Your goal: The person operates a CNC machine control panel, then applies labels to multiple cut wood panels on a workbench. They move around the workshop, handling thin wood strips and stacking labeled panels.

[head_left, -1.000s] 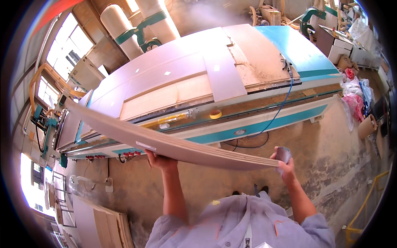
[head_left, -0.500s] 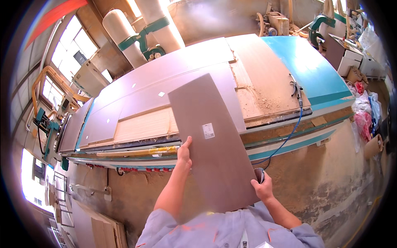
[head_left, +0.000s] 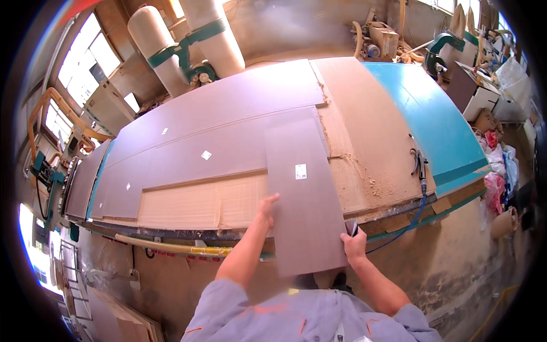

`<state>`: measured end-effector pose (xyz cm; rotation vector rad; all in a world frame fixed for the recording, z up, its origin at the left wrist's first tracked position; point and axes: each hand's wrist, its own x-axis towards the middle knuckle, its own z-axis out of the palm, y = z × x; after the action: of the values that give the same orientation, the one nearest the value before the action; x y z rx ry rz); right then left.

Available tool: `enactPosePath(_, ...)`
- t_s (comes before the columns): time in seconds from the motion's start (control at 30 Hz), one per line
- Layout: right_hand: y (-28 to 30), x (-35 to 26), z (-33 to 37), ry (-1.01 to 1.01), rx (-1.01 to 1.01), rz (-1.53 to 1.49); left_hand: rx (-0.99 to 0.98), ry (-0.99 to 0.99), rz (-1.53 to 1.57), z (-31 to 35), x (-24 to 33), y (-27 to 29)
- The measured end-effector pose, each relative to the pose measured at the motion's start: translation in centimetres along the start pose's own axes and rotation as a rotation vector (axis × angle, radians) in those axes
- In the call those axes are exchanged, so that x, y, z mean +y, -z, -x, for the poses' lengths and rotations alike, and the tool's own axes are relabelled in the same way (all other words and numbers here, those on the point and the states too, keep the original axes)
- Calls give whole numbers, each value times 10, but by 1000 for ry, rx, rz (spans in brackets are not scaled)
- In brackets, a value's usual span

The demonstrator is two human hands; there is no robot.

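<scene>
A long grey-brown board (head_left: 302, 228) is in both my hands, its far part over the boards on the work table and its near end over the table's front edge. A white label (head_left: 300, 171) is stuck on its upper face. My left hand (head_left: 265, 211) grips the board's left edge, fingers partly hidden beneath. At the right edge, near the lower corner, my right hand (head_left: 355, 245) is closed on the board. A small dark curved piece (head_left: 352, 227), its kind unclear, is also in that hand.
Large grey-brown sheets (head_left: 188, 137) lie on the long table beside a bare fibreboard (head_left: 370, 119) with sawdust. An air blow gun (head_left: 420, 165) with a blue hose rests at the right. A yellow-wrapped pole (head_left: 171, 245) runs along the front edge. Plastic bags (head_left: 497, 159) are piled far right.
The board has swung from a leftward slant to nearly straight ahead and come lower over the table. Both hands have moved with it, still holding its edges.
</scene>
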<state>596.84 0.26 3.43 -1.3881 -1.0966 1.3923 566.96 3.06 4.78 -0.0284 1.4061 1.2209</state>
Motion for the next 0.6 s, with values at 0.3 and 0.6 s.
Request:
enactPosePath(0.3,27,-1,-140,149,171,692,111,-476,-1018,-44,-28,53)
enactPosePath(0.6,11,22,-97,359,335,402,46,-554,-1063,-22,-54,54)
